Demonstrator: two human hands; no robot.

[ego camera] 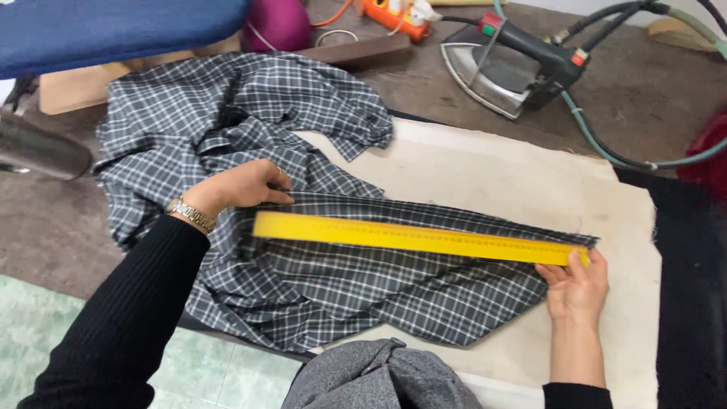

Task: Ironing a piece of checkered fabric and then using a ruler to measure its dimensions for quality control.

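The right hand (577,286) lies flat, fingers extended, pinning the near end of the yellow ruler (413,236) onto the plaid fabric (303,280). The left hand (242,185), fingers extended, presses the fabric edge just beyond the ruler's other end. The ruler is aligned along the folded edge; no marking shows yet. Beyond both hands, a steam iron (507,64) rests on the tabletop (636,91).

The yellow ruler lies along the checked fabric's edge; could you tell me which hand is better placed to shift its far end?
Probably the right hand: its fingers already touch the yellow ruler's end, while the left hand presses the checked fabric.
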